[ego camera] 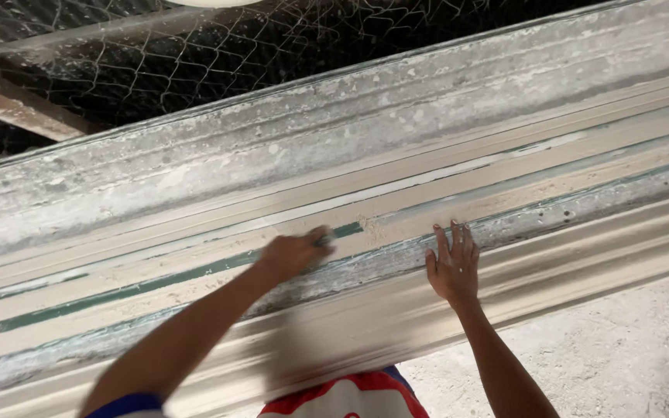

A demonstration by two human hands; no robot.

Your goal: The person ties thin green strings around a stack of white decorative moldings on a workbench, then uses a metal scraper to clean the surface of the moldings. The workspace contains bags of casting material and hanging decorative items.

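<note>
A long moulded beam [505,178] with beige ridges and a worn green stripe [156,282] runs slantwise across the view. My left hand [292,255] is closed and blurred, pressed on the green stripe, and a small dark piece [325,241] shows at its fingertips. What that piece is I cannot tell. My right hand [453,267] lies flat with its fingers spread on the moulding, a little to the right of the left hand. It holds nothing. Pale dust lies on the ridge [373,226] between the two hands.
Wire mesh [195,54] hangs behind the beam at the top, with a wooden bar [17,104] at the upper left. Dusty concrete ground [621,348] lies at the lower right. My red, white and blue shirt [350,395] shows at the bottom edge.
</note>
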